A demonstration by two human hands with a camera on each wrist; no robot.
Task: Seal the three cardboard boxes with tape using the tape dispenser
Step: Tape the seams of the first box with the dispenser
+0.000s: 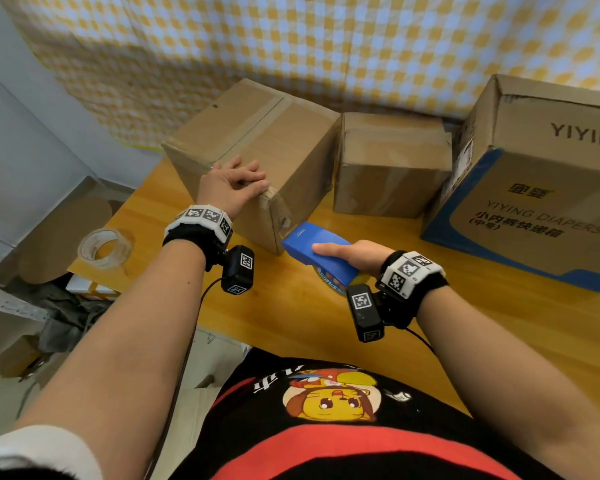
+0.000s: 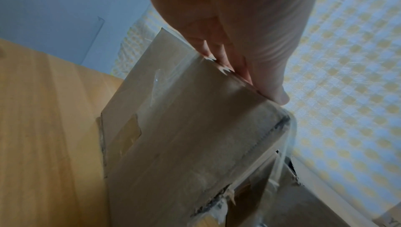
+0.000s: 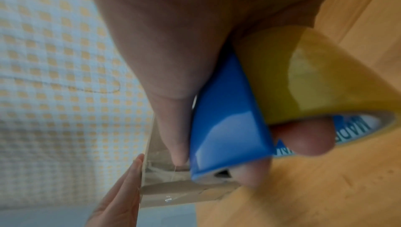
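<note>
Three cardboard boxes stand on the wooden table: a left box, a smaller middle box, and a large printed box at the right. My left hand lies flat on the near top corner of the left box, fingers straight along its edge. My right hand grips the blue tape dispenser, whose nose touches the lower front side of the left box. In the right wrist view the blue dispenser carries a yellowish tape roll.
A spare roll of clear tape lies at the table's left edge. A checked yellow-and-white curtain hangs behind the boxes. Cardboard scraps and clutter sit on the floor at the left.
</note>
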